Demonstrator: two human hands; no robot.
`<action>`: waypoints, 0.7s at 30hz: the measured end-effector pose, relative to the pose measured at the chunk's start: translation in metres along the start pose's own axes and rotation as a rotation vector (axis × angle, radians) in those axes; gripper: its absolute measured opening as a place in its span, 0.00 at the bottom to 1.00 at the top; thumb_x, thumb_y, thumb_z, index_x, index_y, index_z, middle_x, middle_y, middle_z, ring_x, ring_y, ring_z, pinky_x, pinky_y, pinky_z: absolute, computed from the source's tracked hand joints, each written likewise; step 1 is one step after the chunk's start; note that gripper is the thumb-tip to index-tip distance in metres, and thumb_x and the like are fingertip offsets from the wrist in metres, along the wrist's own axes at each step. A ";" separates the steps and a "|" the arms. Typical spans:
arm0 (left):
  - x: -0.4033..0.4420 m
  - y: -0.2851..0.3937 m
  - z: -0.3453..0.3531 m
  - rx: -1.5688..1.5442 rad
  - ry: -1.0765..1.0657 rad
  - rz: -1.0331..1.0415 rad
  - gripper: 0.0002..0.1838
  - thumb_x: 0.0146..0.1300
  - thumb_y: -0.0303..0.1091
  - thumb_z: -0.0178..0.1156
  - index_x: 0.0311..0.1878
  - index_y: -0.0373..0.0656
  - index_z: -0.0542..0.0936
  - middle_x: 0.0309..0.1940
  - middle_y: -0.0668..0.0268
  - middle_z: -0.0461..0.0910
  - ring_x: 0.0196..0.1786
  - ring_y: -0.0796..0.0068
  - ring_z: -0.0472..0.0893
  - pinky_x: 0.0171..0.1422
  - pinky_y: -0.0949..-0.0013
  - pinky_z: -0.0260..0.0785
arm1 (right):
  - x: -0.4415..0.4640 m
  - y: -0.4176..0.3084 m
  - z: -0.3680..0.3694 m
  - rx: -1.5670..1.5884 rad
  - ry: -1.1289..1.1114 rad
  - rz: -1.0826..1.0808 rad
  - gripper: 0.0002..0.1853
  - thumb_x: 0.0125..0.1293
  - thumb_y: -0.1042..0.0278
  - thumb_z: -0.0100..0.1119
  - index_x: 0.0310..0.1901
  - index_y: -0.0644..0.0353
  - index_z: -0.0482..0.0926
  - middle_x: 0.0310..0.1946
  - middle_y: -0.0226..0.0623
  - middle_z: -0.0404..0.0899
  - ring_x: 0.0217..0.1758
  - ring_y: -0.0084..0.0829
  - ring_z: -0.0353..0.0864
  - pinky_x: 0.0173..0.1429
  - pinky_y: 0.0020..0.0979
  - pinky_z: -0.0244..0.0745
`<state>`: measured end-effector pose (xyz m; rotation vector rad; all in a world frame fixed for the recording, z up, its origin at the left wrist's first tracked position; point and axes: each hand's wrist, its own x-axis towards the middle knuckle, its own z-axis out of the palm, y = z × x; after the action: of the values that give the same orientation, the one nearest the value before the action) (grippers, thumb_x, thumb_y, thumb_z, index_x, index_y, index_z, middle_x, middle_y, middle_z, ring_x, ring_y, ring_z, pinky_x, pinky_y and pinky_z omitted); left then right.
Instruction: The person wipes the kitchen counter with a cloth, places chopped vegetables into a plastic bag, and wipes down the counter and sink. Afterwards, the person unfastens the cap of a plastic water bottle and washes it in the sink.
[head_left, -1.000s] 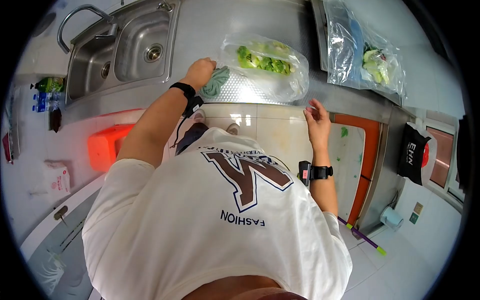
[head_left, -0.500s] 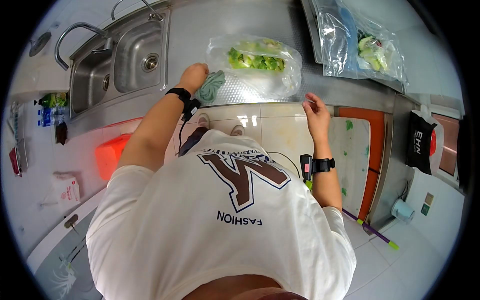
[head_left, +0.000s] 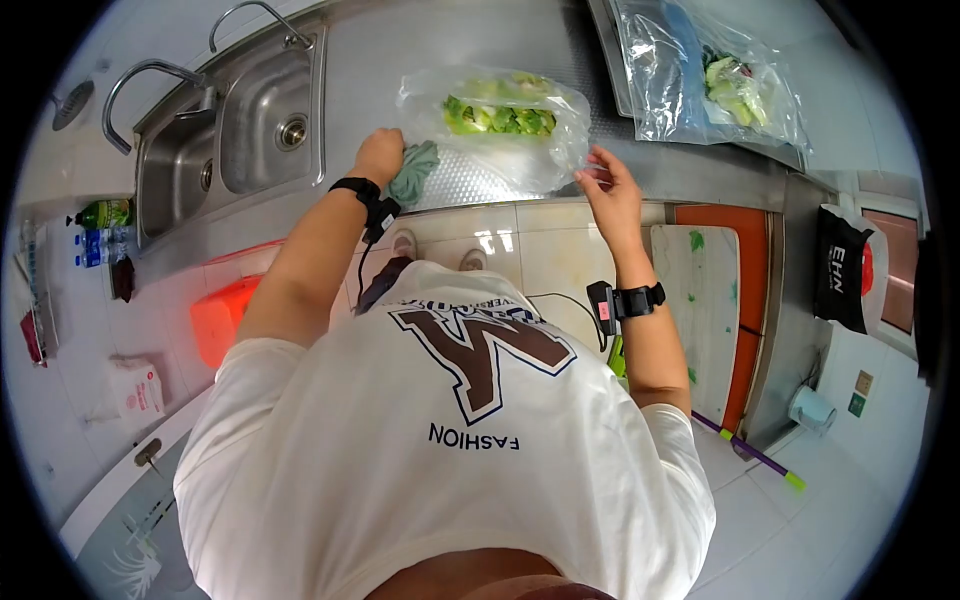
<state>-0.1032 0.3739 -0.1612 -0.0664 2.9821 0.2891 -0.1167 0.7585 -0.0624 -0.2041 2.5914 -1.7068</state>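
Note:
A crumpled grey-green cloth (head_left: 414, 172) lies near the counter's front edge, between the sink and the bag. My left hand (head_left: 379, 156) is closed on its left side, with the fingertips partly hidden. Green leafy vegetable pieces (head_left: 500, 118) sit inside a clear plastic bag (head_left: 525, 172) spread on the counter. At the bag's right edge is my right hand (head_left: 614, 195), its thumb and fingers apart. The fingertips are close to the plastic; whether they touch it I cannot tell.
To the left is a double steel sink (head_left: 268, 140) with taps. Another clear bag (head_left: 672, 100) with vegetables (head_left: 735, 90) rests at the back right of the steel counter (head_left: 450, 190). Below the counter stand an orange-red bin (head_left: 218, 318) and a patterned board (head_left: 695, 300).
My right hand has moved up and left to the bag's right edge. My left hand stays at the cloth. The whole view has shifted slightly.

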 end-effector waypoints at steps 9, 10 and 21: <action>-0.013 0.000 -0.003 0.138 0.084 0.182 0.07 0.57 0.23 0.55 0.37 0.38 0.81 0.41 0.54 0.79 0.48 0.53 0.80 0.53 0.57 0.77 | -0.001 -0.003 0.015 -0.013 0.043 -0.113 0.22 0.59 0.73 0.69 0.56 0.59 0.80 0.51 0.37 0.82 0.46 0.27 0.83 0.46 0.26 0.79; -0.013 -0.002 -0.006 0.136 0.080 0.252 0.07 0.57 0.23 0.55 0.37 0.39 0.81 0.42 0.55 0.79 0.49 0.53 0.80 0.54 0.58 0.76 | -0.001 -0.003 0.015 -0.016 0.034 -0.096 0.22 0.59 0.73 0.69 0.57 0.59 0.80 0.51 0.37 0.82 0.46 0.26 0.83 0.47 0.26 0.79; -0.009 0.009 -0.024 0.116 -0.032 0.200 0.09 0.59 0.24 0.54 0.39 0.40 0.81 0.41 0.54 0.81 0.49 0.53 0.81 0.54 0.56 0.76 | -0.002 0.007 0.010 0.073 0.010 -0.018 0.23 0.61 0.75 0.68 0.59 0.61 0.78 0.53 0.37 0.82 0.48 0.25 0.83 0.50 0.25 0.78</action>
<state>-0.0982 0.3780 -0.1351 0.2478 2.9694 0.1366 -0.1146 0.7526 -0.0724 -0.2179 2.5362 -1.8088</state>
